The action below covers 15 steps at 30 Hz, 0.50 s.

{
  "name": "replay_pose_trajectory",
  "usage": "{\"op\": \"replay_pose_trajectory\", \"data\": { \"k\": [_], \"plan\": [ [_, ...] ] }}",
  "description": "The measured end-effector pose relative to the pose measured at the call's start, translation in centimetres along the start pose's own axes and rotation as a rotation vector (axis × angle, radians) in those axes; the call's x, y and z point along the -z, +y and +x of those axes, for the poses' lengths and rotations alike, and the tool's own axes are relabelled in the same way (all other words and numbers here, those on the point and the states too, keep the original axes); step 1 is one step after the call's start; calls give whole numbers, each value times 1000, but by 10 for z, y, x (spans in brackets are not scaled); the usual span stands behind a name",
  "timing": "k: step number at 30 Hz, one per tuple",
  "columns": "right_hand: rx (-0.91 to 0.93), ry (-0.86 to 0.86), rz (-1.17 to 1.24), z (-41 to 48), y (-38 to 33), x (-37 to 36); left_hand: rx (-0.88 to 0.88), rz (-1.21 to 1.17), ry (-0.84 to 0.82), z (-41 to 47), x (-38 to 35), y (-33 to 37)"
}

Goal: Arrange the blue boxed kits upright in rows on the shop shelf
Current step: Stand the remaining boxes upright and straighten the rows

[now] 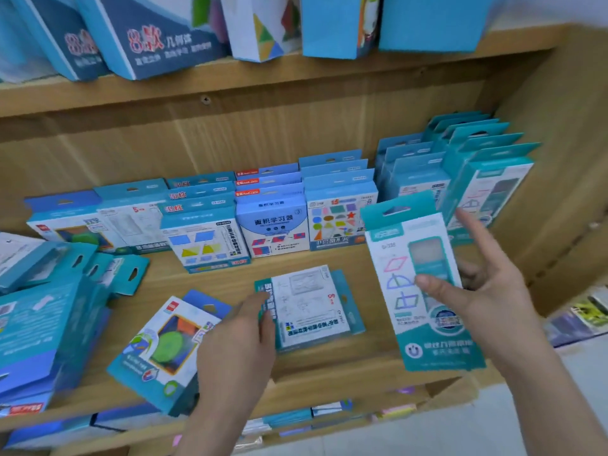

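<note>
Wooden shelf (329,366) boards carry seven upright rows (273,222) of blue and teal boxed kits along the back, from 9 o'clock round to 2 o'clock. By their hang-tabs, the two rows nearest 9 o'clock show one box each, the next four show three each, and the row at 2 o'clock shows about five. Two kits lie flat in front of the rows: a white-faced kit (312,307) at centre and a green-disc kit (164,347) at 7 o'clock. Two hands are in view.

A pile (42,324) of flat kits at 9 o'clock is cut by the frame edge and cannot be counted. Five larger boxes (158,37) on the shelf above lose their tops at 12 o'clock. Small print is blurred throughout.

At 3 o'clock the right hand (477,291) grips a teal kit (401,278) clear of the board. Its thumb (441,287) lies across the printed face, with the other fingers behind and the index finger raised. The kit's long axis runs nearly 12 to 6, hang-tab uppermost and leaning toward 11 o'clock, face toward the camera. The left hand (237,340) is spread, straight fingertips resting on the 9 o'clock end of the white-faced kit. That kit's long axis runs 9 to 3, tab at 3 o'clock. The green-disc kit points its tab at 1 o'clock.
</note>
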State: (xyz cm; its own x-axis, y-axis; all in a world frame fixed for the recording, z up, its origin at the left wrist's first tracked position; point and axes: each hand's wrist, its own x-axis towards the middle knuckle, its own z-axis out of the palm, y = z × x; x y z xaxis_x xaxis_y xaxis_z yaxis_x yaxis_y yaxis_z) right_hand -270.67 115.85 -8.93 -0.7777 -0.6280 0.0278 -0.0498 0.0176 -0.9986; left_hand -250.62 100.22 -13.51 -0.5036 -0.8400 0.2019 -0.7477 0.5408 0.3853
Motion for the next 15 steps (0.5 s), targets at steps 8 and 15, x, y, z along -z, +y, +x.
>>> {"op": "replay_pose_trajectory", "data": {
  "k": [8,15],
  "plan": [
    [37,-167,128,1,4,-8,-54,-940,-294,25,12,71],
    [124,-68,20,6,4,-5,-162,-930,-458,38,-1,103]
  ]
}}
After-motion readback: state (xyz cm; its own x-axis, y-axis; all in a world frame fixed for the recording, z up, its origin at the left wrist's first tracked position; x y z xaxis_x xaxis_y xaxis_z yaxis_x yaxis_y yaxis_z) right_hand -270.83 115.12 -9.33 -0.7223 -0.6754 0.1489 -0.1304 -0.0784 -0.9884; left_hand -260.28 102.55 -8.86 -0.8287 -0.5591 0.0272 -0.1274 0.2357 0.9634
